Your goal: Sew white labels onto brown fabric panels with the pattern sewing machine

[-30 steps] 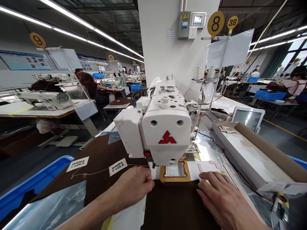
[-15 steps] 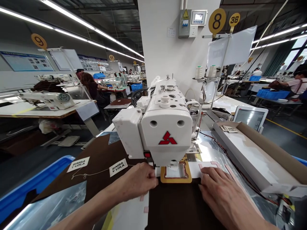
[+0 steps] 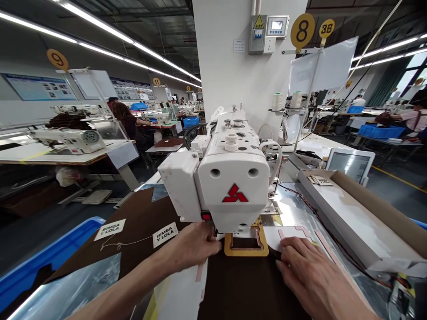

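Note:
A dark brown fabric piece (image 3: 247, 284) lies under the yellow-edged clamp frame (image 3: 247, 254) of a white sewing machine (image 3: 235, 178). Brown fabric shows through the frame's window. My left hand (image 3: 196, 244) is closed at the fabric's upper left edge, just left of the frame, with its fingertips partly hidden. To the right of the frame, my right hand (image 3: 308, 269) lies with fingers outstretched over the fabric's right edge and the white sheet with pink strips (image 3: 271, 235).
On my left, brown fabric (image 3: 140, 213) carries two white printed labels (image 3: 166, 234) joined by thread, near a blue crate (image 3: 20, 275). A long cardboard box (image 3: 340, 213) with labels stands on the right, before a tablet (image 3: 348, 164). People sit at other machines behind.
The brown fabric has slid forward under the clamp frame, so the window shows brown where it showed white. Both hands stay almost in place at the fabric's sides.

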Available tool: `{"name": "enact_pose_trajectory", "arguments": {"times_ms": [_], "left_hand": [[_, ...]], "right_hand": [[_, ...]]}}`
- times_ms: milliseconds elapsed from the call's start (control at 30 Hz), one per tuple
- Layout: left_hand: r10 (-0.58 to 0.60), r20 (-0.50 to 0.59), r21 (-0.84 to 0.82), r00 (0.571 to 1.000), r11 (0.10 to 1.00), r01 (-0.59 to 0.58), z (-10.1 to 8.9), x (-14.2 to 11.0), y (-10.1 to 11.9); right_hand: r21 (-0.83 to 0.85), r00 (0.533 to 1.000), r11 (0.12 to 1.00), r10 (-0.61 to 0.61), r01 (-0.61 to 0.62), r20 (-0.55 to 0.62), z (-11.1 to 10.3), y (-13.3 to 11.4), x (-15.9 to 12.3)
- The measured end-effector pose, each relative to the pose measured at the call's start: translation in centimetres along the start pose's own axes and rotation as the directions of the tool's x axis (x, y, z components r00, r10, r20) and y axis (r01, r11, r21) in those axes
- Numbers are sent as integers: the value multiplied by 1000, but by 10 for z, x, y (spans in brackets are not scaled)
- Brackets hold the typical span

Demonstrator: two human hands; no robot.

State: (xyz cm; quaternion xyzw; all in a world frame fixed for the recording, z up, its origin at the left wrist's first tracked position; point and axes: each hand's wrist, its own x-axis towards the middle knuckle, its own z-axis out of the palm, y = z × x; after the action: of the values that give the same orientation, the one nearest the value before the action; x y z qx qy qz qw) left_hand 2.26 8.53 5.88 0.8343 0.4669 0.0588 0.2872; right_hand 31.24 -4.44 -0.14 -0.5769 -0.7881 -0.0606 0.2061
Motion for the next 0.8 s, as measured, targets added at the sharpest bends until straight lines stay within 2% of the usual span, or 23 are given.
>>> {"name": "enact_pose_trajectory", "arguments": {"times_ms": [100, 200, 333, 400, 467, 500, 533, 600, 633, 667, 733, 800], "left_hand": [[-37, 12, 34, 999, 999, 37, 3, 3, -4], [-43, -48, 88, 998, 995, 47, 8, 7, -3], [-4, -170, 187, 986, 982, 37, 12, -2, 0], [39, -199, 226, 979, 974, 7, 12, -17, 0], [151, -208, 268, 966, 959, -92, 14, -37, -1], [247, -212, 301, 946, 937, -177, 16, -48, -2], [368, -210, 355, 906, 892, -280, 18, -59, -4], [581, -175, 502, 795, 747, -436, 24, -77, -7], [647, -138, 575, 750, 669, -471, 27, -84, -9], [679, -99, 635, 727, 606, -479, 29, -89, -10], [683, -44, 703, 729, 540, -463, 33, -93, -12], [635, -23, 717, 772, 549, -430, 33, -92, -10]], "right_hand": [[-38, 998, 999, 22, -24, -51, 0, 1, -1], [-98, 993, 993, -77, 68, -92, -1, 1, -1], [-153, 973, 963, -229, 224, -16, 5, 5, -4], [-160, 975, 962, -218, 221, 36, 9, 9, -4], [-145, 982, 973, -171, 182, 83, 13, 13, -1], [-135, 984, 978, -146, 159, 100, 14, 14, 1], [-130, 987, 982, -124, 137, 107, 13, 14, 3], [-140, 990, 984, -98, 112, 102, 10, 13, 5], [-153, 990, 982, -98, 112, 98, 7, 11, 4], [-167, 989, 978, -108, 124, 97, 4, 9, 2], [-182, 980, 967, -159, 179, 122, -2, 4, -3], [-172, 968, 959, -198, 224, 154, -3, 2, -7]]}}
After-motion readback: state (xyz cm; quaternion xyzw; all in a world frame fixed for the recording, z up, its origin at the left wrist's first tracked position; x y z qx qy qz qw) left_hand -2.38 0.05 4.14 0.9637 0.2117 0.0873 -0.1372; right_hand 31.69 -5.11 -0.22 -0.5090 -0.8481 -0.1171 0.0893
